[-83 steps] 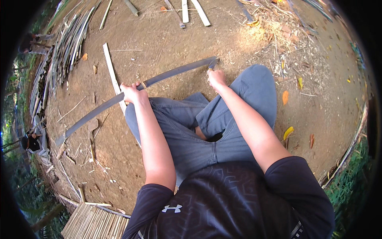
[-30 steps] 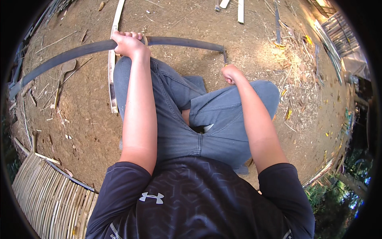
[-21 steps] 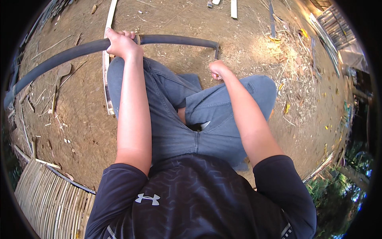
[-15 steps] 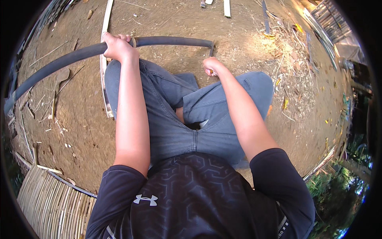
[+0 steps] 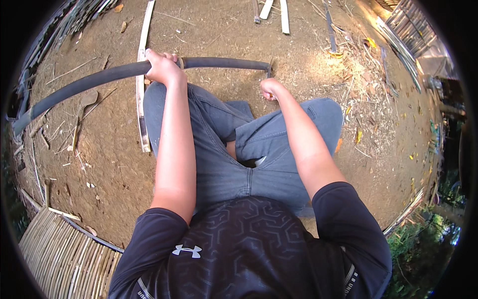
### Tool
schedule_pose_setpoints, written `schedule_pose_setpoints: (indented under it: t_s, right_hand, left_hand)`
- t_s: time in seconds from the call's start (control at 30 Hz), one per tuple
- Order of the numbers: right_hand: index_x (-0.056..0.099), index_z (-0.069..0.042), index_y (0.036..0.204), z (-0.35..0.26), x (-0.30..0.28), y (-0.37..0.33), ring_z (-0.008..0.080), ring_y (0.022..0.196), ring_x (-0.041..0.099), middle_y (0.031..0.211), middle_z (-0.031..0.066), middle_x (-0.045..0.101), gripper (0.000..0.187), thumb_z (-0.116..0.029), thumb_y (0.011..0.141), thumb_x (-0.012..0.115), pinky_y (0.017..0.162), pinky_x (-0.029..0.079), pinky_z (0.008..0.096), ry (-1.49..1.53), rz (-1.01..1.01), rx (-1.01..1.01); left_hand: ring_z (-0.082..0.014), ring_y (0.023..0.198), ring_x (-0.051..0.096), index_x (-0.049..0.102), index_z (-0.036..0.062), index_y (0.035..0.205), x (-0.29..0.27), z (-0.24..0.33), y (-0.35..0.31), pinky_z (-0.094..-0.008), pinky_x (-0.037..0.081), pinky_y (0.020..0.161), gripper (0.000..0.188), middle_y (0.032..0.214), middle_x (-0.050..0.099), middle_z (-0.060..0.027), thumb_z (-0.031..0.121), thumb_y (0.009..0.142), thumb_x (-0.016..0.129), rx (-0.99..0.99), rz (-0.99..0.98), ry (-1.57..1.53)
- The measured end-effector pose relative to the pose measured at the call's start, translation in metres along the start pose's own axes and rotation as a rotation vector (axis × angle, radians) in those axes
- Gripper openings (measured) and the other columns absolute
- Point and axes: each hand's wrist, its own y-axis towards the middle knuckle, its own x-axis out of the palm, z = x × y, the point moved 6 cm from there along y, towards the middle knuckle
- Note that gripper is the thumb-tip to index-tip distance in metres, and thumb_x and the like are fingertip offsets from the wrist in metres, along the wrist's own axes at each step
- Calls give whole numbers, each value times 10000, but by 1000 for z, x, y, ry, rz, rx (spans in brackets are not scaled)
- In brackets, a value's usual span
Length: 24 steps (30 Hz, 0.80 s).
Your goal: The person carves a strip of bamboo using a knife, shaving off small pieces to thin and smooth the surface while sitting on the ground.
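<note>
A long, dark, slightly curved pole [image 5: 102, 76] spans from the far left to a point in front of my knees. My left hand [image 5: 165, 69] is closed around it above my left knee, just left of a light band on the pole. Low in front of the pole's right end, my right hand [image 5: 272, 89] is closed on the handle of a small tool with a thin dark blade [image 5: 269, 73]. The blade stands up from my fist and meets the pole's tip; its exact shape is too small to tell. The handle is mostly hidden by my fingers.
A pale split strip [image 5: 142, 119] lies on the dirt beside my left knee, passing under the pole. A paddle-shaped piece of wood [image 5: 87, 99] lies further left. Shavings [image 5: 361, 74] cover the ground at right. A slatted bamboo platform [image 5: 64, 256] stands at lower left.
The whole view has shifted slightly, so pole, hands and ground appear a little lower and further right. Both hands keep their grips, and the blade remains at the pole's end.
</note>
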Motion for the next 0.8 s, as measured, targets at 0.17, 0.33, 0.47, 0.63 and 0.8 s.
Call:
schedule_pose_setpoints:
  t_s: [0.17,0.33,0.47,0.63,0.8]
  right_hand:
    - [472,-16,819,17,15,3,106,377,364,524,43,399,113,25,839,369,325,278,267,63,86,52]
    - [478,21,779,9,17,7,123,392,376,535,68,428,111,49,825,381,329,272,286,-8,186,29]
    - [514,38,765,9,-7,22,137,399,392,536,88,458,136,54,816,388,330,280,305,-31,158,50]
    - [526,49,759,-6,10,-9,148,400,412,531,88,460,141,48,816,397,337,288,308,5,229,-60]
    - [473,21,662,-1,13,11,135,375,387,496,75,426,161,65,799,399,325,239,311,77,189,-1]
  left_hand:
    - [-106,473,314,383,91,793,0,-2,-2,-313,335,480,228,550,308,27,177,973,494,-22,-8,-15]
    - [-100,435,341,349,113,726,-1,-2,2,-303,349,443,309,530,353,13,185,987,499,-15,-7,5]
    - [-103,436,336,358,115,737,9,-5,-7,-300,336,447,295,528,353,16,180,992,490,-21,-47,2]
    - [-108,460,323,382,96,825,-3,-2,0,-311,337,475,223,547,319,25,198,993,486,6,-54,1]
    - [-107,465,362,366,115,751,1,-2,-1,-299,375,481,282,544,353,20,203,992,485,12,-49,25]
